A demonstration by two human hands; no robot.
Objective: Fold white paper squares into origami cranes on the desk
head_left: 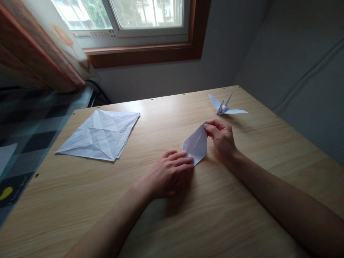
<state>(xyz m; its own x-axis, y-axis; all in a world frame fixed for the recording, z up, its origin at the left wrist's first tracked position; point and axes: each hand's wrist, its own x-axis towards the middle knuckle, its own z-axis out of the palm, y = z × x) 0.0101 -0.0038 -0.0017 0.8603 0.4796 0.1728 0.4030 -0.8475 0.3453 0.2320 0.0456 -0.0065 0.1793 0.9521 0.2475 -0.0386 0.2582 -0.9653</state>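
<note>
A small folded piece of white paper is between my hands near the middle of the table, its far part tilted up off the wood. My right hand pinches its upper right corner between thumb and fingers. With fingers stretched out, my left hand lies on the near left edge of the paper, pressing it to the tabletop. The underside of my left hand and the paper beneath its fingertips are hidden. Just beyond my right hand stands a white origami crane with its wings spread.
Creased white paper sheets lie stacked at the table's far left. The wooden table ends at a wall and window behind. Left of it are a dark checked surface and an orange curtain.
</note>
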